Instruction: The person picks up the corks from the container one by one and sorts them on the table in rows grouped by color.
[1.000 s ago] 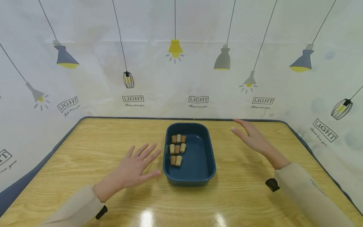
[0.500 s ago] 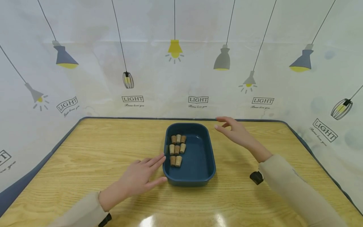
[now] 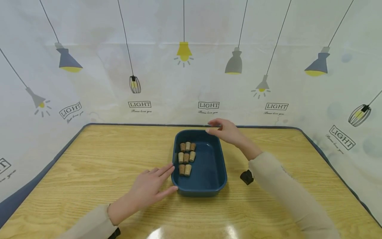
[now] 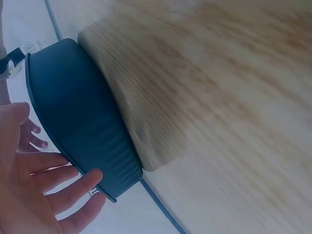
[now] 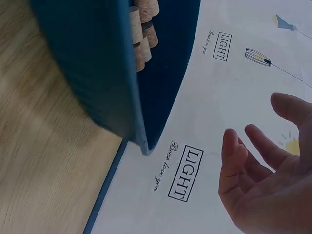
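Observation:
A dark blue rectangular bin [image 3: 207, 176] stands on the wooden table. Several tapered cork stoppers [image 3: 186, 157], light and darker brown, lie in short rows along its left side. My left hand [image 3: 144, 191] rests by the bin's left wall, fingers extended; in the left wrist view, the fingertips [image 4: 90, 179] reach the bin's rim. Over the far right corner of the bin hovers my right hand [image 3: 228, 132], its fingers loosely bent with nothing in them. Seen from the right wrist, that hand [image 5: 273, 180] is apart from the bin wall.
Behind the wooden table [image 3: 119, 146] hangs a pale backdrop [image 3: 167, 79] printed with lamps and the word LIGHT. Dark edging borders the table. A black wrist-worn piece [image 3: 246, 177] hangs below the right sleeve.
My right hand has moved left from beside the bin to above its far right corner, its fingers bending. My left hand has moved right to the bin's left wall, fingers drawn together.

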